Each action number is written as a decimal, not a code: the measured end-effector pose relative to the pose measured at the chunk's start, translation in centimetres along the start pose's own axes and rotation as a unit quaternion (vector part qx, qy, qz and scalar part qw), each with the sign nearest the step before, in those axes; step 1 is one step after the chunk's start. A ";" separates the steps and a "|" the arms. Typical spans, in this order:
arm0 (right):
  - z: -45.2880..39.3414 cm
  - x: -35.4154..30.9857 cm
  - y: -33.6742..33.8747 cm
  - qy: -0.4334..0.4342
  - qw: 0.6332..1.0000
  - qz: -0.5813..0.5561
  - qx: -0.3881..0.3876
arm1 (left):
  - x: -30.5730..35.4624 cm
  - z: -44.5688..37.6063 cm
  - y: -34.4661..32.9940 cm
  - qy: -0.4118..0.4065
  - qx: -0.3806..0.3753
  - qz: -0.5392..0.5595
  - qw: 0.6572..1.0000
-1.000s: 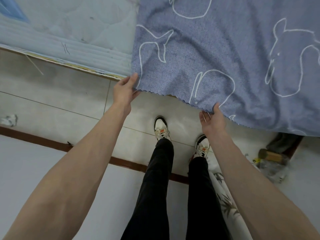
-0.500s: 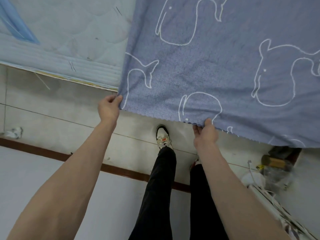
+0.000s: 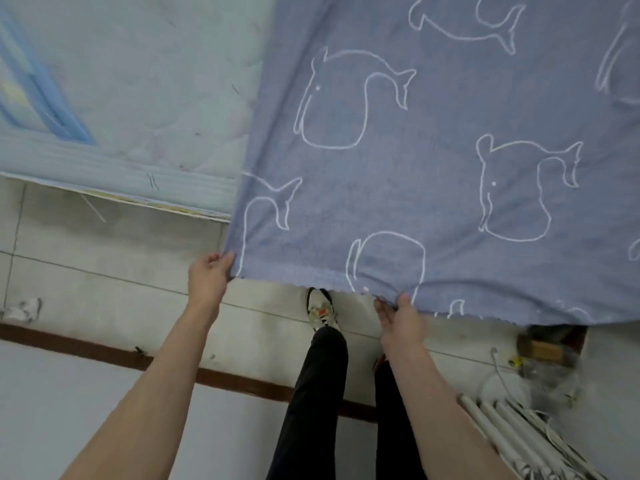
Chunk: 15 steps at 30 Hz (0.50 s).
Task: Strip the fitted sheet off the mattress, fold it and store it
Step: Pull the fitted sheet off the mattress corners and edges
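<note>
You held the sheet (image 3: 433,174) by its near hem with both hands. Your left hand (image 3: 209,274) gripped the hem's left corner, fingers (image 3: 225,263) curled and clamped on the cloth just past the mattress (image 3: 138,98) edge. Your right hand (image 3: 400,318) pinched the hem further along, thumb over the top and fingers closed on the fabric. The sheet, blue with white outlined animals, lay spread over the right part of the mattress and hung over its near edge above the floor (image 3: 104,271). The left part of the mattress was bare, its quilted top showing. Your shoe (image 3: 320,311) stood on the tiles just below the hem, between your two hands.
</note>
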State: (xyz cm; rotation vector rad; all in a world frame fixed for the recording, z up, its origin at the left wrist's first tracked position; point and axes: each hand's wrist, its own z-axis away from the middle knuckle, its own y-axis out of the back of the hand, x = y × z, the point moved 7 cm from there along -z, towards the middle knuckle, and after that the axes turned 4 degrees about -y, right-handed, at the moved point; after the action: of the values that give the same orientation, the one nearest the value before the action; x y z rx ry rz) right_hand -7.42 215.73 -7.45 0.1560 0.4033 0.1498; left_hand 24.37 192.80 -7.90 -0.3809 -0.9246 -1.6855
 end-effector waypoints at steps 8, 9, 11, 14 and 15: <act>2.8 -0.9 2.1 -0.037 0.998 0.039 -0.032 | 0.2 3.7 1.5 0.034 0.013 -0.024 0.999; 3.4 -1.2 2.3 -0.039 0.998 0.034 -0.041 | 0.3 4.3 1.5 0.039 0.013 0.000 0.999; 4.3 -1.5 2.6 -0.042 0.997 0.022 -0.066 | 0.4 5.6 1.4 0.054 0.013 0.062 0.997; 6.1 -2.0 3.0 -0.046 0.993 -0.003 -0.106 | 0.5 7.6 1.1 0.067 0.041 0.144 0.987; 6.5 -2.2 3.2 -0.053 0.991 -0.010 -0.119 | 0.6 8.2 1.2 0.063 0.058 0.163 0.983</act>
State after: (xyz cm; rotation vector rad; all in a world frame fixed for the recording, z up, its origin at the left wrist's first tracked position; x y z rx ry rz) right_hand -7.16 217.68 -0.16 -0.0750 0.2790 0.1681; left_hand 23.58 198.35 -1.82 -0.3241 -0.8132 -1.3342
